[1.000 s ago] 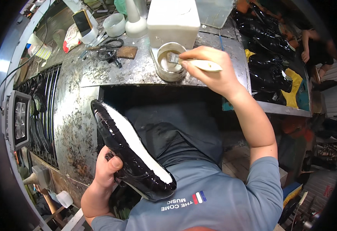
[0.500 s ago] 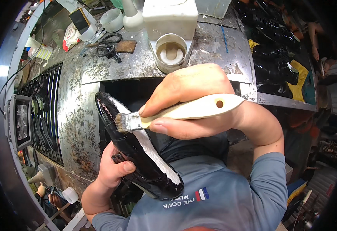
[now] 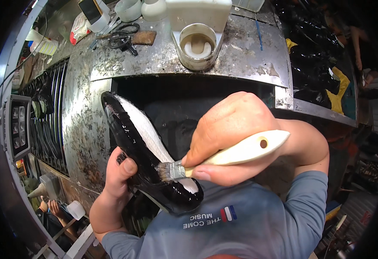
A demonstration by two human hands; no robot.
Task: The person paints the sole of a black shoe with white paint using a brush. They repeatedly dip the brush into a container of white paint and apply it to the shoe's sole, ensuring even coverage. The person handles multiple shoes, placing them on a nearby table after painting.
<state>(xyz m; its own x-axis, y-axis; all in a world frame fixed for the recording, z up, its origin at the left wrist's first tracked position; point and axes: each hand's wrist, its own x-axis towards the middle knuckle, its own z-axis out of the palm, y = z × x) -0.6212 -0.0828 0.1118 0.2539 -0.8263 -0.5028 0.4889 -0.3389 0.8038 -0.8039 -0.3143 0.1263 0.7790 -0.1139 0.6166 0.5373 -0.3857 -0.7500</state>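
Note:
A glossy black shoe point(image 3: 130, 129) with a white strip along its underside is tilted in front of me, its narrow end pointing to the far left. My left hand point(image 3: 119, 172) grips its near left side, thumb on the black surface. In my right hand point(image 3: 234, 129) is a flat paintbrush point(image 3: 245, 151) with a cream handle, pinched close to its metal band. The bristles touch the black edge beside the white strip, toward the shoe's near end. Beyond them, a clear cup point(image 3: 199, 65) of brownish liquid with a white curved piece stands at the bench edge.
Black scissors point(image 3: 124, 38) and a brown block point(image 3: 144, 37) lie on the stained metal bench point(image 3: 245, 64). A lamp point(image 3: 17, 123) stands at left, near a barred rack point(image 3: 51, 125). Shiny black items point(image 3: 312, 64) fill the right side. Another person's hand point(image 3: 56, 208) shows at lower left.
The brush and my right hand have moved nearer and to the right, from the shoe's far part toward its near end. The shoe has shifted slightly left and away.

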